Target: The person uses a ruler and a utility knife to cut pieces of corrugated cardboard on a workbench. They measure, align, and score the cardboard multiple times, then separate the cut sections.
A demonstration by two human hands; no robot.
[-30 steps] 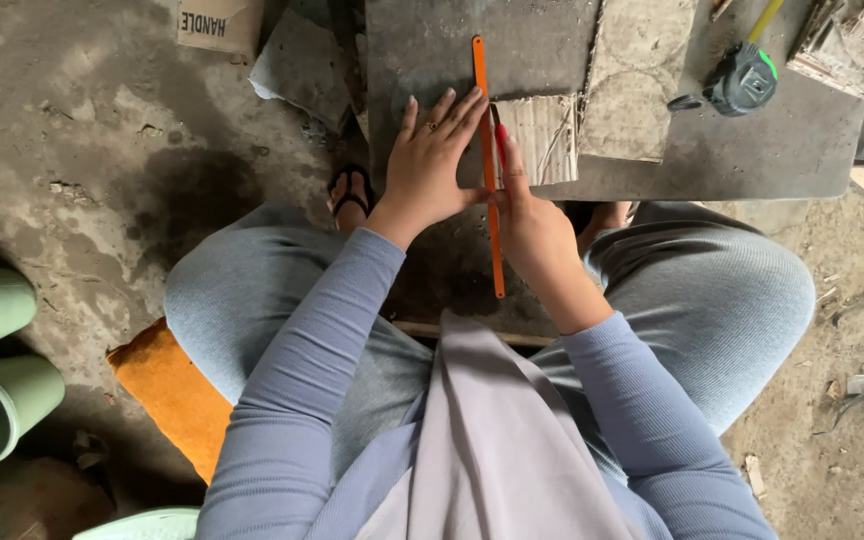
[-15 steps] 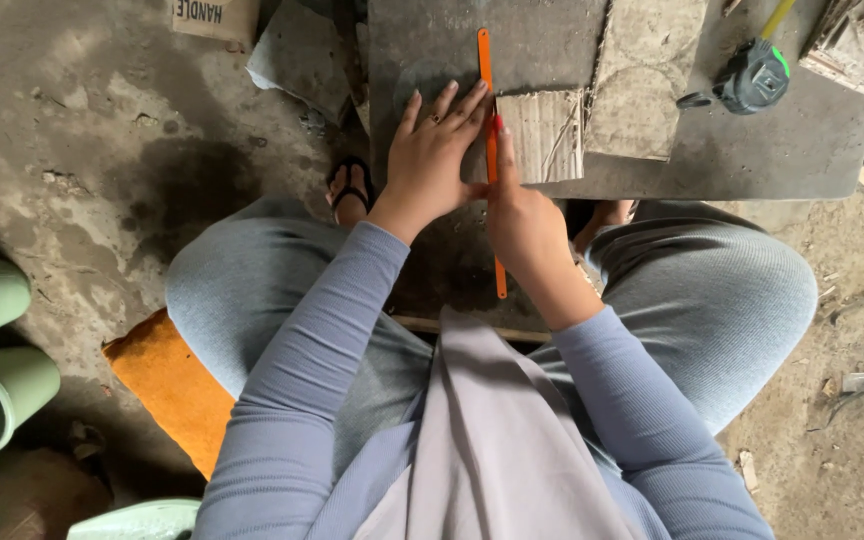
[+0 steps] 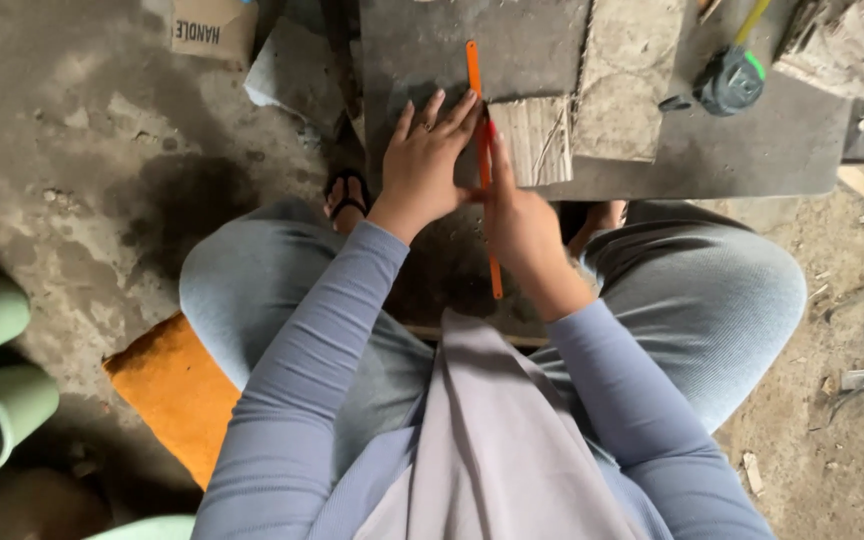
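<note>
The person wears a close-fitting, finely ribbed top in a muted blue-violet, its 2 long sleeves [image 3: 302, 390] ending at the wrists. A plain grey-lilac cloth panel [image 3: 497, 440] hangs down the front of the chest. The legs are covered by light grey-blue ribbed trousers [image 3: 712, 300]. A dark strapped sandal [image 3: 347, 195] shows on 1 foot. Both hands are bare.
</note>
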